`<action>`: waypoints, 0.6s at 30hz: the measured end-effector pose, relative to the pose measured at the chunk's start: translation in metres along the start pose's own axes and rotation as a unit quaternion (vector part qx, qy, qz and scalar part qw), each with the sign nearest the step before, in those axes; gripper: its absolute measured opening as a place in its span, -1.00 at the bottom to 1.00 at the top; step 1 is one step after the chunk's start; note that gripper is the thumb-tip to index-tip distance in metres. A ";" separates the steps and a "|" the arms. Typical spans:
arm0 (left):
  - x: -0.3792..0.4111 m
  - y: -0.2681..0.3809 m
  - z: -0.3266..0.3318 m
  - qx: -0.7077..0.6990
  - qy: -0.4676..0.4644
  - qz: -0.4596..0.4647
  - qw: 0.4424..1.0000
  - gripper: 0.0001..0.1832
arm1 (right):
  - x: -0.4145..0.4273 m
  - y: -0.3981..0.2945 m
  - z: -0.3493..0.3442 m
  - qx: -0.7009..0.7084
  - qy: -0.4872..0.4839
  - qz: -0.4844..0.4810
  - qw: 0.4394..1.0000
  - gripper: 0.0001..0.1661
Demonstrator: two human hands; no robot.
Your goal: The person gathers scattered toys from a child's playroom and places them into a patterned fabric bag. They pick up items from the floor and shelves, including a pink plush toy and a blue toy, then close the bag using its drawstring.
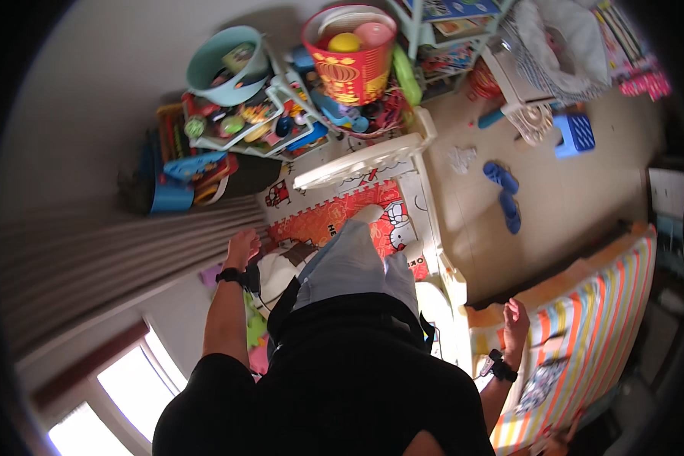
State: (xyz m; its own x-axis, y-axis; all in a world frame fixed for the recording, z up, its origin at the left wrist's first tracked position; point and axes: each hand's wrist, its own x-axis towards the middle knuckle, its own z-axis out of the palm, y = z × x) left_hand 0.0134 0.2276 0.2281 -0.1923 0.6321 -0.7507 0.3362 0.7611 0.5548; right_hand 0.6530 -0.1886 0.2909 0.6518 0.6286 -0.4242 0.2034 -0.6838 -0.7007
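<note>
My left hand [244,248] hangs away from my body, its fingers loosely bent with nothing in them. It is nearest the grey curtain [148,256] and a white padded item [279,271] beside my leg. My right hand [514,325] is also empty, fingers relaxed and slightly apart, in front of a bed with a striped cover [595,319]. A black strap with a small device is on each wrist. My feet stand on a red cartoon foam mat [347,211], inside a cream plastic fence [427,188].
Ahead, a rack of toys [256,122] carries a pale teal bucket [228,71]. Beside it stands a red bucket [347,71] with balls. Beyond the fence, blue slippers [504,191], a crumpled clear bag [461,158] and a blue stool [574,134] are on the floor.
</note>
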 end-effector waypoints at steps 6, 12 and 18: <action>-0.094 -0.088 -0.003 -0.053 0.064 -0.074 0.994 -0.67 | 0.075 0.019 -0.036 -0.008 -0.017 -0.109 0.994 -0.69; -0.102 -0.183 -0.028 -0.112 0.107 -0.114 0.981 -0.67 | 0.063 -0.056 0.006 -0.024 -0.044 -0.063 0.997 -0.78; -0.102 -0.176 -0.011 -0.200 0.068 -0.049 0.976 -0.64 | 0.049 -0.129 0.034 -0.163 -0.037 -0.139 0.976 -0.90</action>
State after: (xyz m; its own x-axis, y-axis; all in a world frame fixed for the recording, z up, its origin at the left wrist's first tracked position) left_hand -0.0360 0.0311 0.2109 -0.3361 0.5462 -0.7673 -0.0722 0.7973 0.5992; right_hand 0.6337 -0.0571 0.3416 0.4859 0.8235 -0.2929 0.5944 -0.5571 -0.5800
